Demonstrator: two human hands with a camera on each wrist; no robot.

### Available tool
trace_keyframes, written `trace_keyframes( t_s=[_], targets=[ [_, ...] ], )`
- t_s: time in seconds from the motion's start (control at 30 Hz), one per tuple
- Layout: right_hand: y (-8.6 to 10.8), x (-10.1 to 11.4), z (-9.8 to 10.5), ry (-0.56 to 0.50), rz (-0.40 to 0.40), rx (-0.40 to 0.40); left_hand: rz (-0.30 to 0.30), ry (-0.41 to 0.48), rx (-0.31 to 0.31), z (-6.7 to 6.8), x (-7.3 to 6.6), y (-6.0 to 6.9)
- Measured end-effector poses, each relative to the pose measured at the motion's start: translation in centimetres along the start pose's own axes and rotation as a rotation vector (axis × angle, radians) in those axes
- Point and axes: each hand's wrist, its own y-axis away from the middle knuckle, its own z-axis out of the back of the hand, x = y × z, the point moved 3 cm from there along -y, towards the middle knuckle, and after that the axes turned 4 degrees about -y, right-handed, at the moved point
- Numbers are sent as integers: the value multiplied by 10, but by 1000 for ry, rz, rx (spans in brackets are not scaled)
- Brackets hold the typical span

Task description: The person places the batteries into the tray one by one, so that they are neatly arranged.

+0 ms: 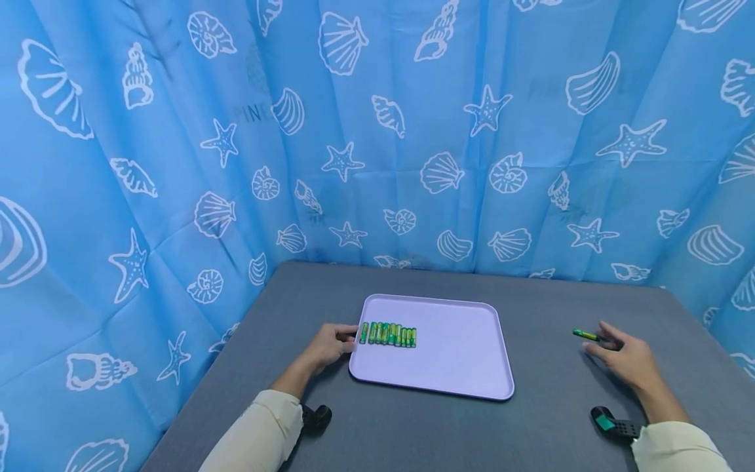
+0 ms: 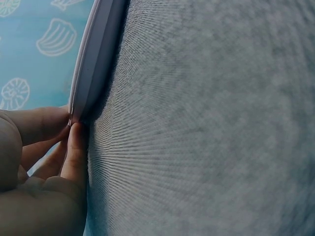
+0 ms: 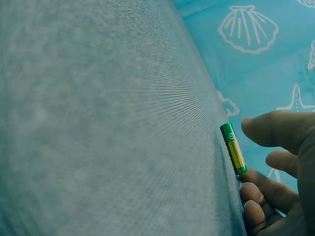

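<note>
A lilac tray [image 1: 448, 347] lies on the table, with a row of green-and-yellow batteries [image 1: 392, 334] along its left half. One battery [image 1: 364, 333] lies slightly apart at the row's left end. My left hand [image 1: 328, 345] pinches the tray's left rim; in the left wrist view, thumb and fingers meet on the rim [image 2: 78, 93]. Well right of the tray, a single battery [image 1: 585, 335] is by the fingertips of my right hand [image 1: 626, 357]. In the right wrist view, a gap shows between the thumb and this battery [image 3: 234, 149], whose lower end meets a fingertip.
A grey cloth [image 1: 548, 419] covers the table. Behind and to the left hangs a blue curtain [image 1: 377, 144] with white shell prints. Dark wrist devices sit by both cuffs, the left one [image 1: 317, 418] and the right one [image 1: 613, 425].
</note>
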Motion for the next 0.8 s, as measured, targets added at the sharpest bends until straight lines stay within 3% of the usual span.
trace_keyframes(
  t_s=[0.2,0.43,0.8],
  targets=[
    [-1,2,2,71,-26,5,-5,0,-2,-1,0,1],
    [1,4,5,65,-23,-16,-7,10,-3,-1,1,1],
    [7,12,-1,42,104,94,-2,-5,-7,-1,0,1]
  ],
)
